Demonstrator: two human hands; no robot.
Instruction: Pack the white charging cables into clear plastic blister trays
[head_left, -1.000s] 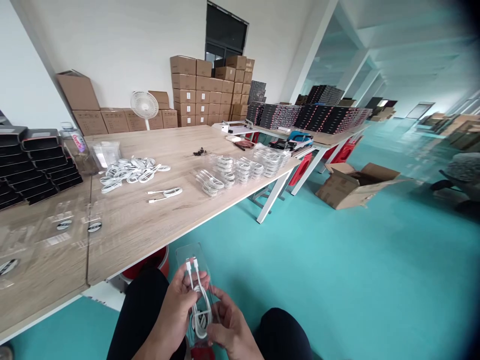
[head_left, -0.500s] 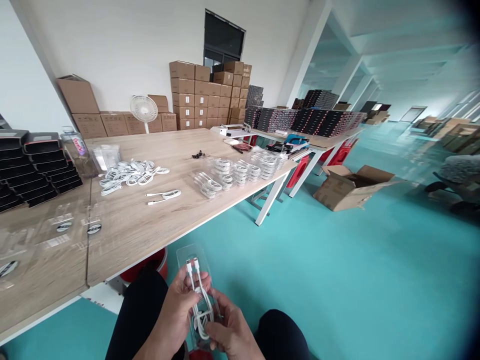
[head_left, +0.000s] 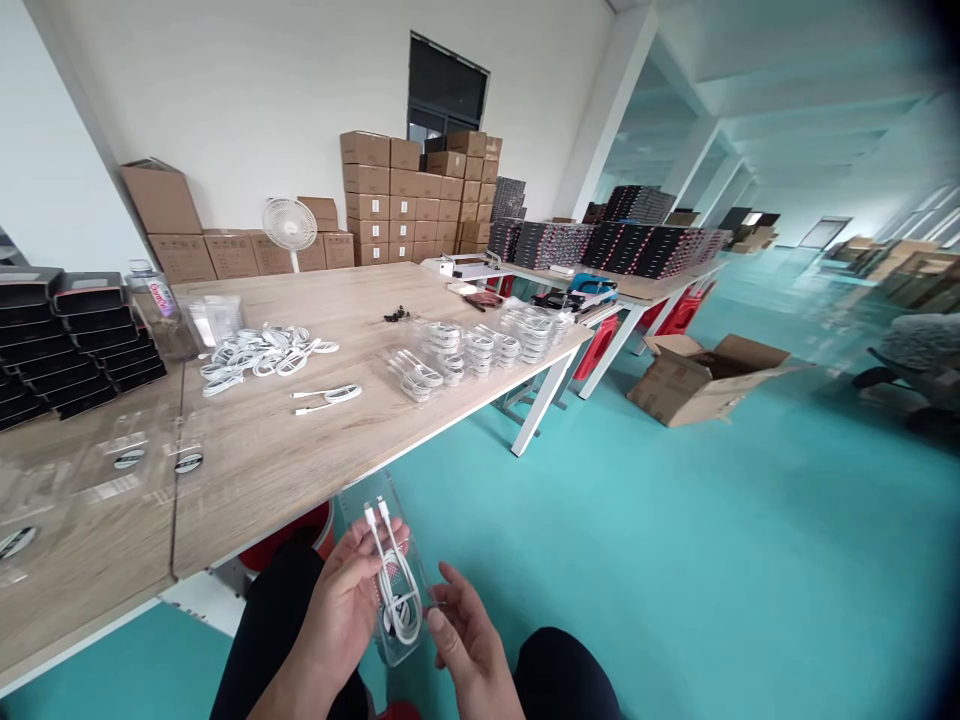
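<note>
A coiled white cable [head_left: 401, 597] lies in a clear plastic tray [head_left: 397, 650] above my lap, its two plugs pointing away from me. My left hand [head_left: 349, 590] grips the tray along its left side. At the tray's lower right, my right hand [head_left: 469, 630] has its fingers apart, the fingertips close to the edge. A dark round label shows under the cable's coil. On the table, a single white cable [head_left: 327, 398] lies in front of a loose pile of white cables [head_left: 262, 355].
Cables in clear trays [head_left: 480, 345] stand in stacks near the table's [head_left: 360, 430] right end. Black boxes [head_left: 67, 340], a bottle [head_left: 157, 305] and clear trays occupy the left. An open carton [head_left: 694, 380] sits on the floor.
My right hand has let go of the cable and moved slightly right, its fingers spreading. The tray has shifted a little up and left, and the cable's plugs have moved left.
</note>
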